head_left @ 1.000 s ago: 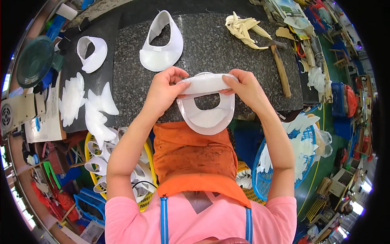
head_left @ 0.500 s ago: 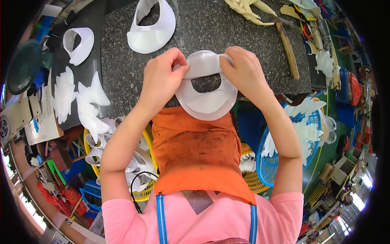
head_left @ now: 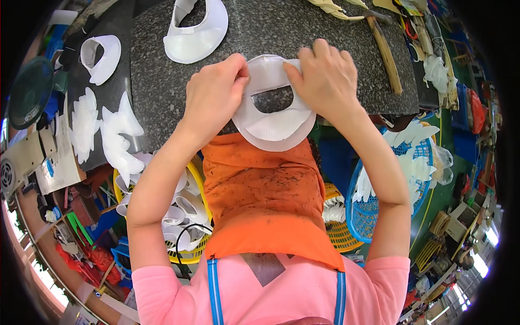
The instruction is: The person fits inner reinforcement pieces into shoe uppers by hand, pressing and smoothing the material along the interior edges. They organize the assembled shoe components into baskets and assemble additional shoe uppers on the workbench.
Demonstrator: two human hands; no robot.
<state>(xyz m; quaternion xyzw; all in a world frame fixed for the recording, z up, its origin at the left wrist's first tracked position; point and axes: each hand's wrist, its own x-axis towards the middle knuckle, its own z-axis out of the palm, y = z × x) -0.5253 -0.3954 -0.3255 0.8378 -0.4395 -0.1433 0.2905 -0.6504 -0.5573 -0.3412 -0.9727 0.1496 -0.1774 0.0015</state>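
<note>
A white shoe upper (head_left: 276, 131), ring-shaped with an opening in its middle, spans the near edge of the dark speckled stone worktop (head_left: 260, 30). Its near part hangs over the edge above my orange apron. At its far left side, my left hand (head_left: 216, 89) pinches the band between thumb and fingers. My right hand (head_left: 326, 78) is at the far right end of the band, thumb pressed on the surface and fingers raised beyond it. Another white upper (head_left: 197, 38) lies farther back, and a smaller one (head_left: 103, 58) sits at the left.
White cut pieces (head_left: 120, 132) lie at the left. Below them stands a yellow basket (head_left: 203, 203) of white uppers. A blue basket (head_left: 357, 225) with white pieces is at my right. A wooden-handled hammer (head_left: 385, 57) and cream strips (head_left: 336, 10) lie on the worktop's far right.
Both hands and the held upper have shifted slightly farther from me. My right hand's fingers have lifted and spread, while my left hand keeps its pinch.
</note>
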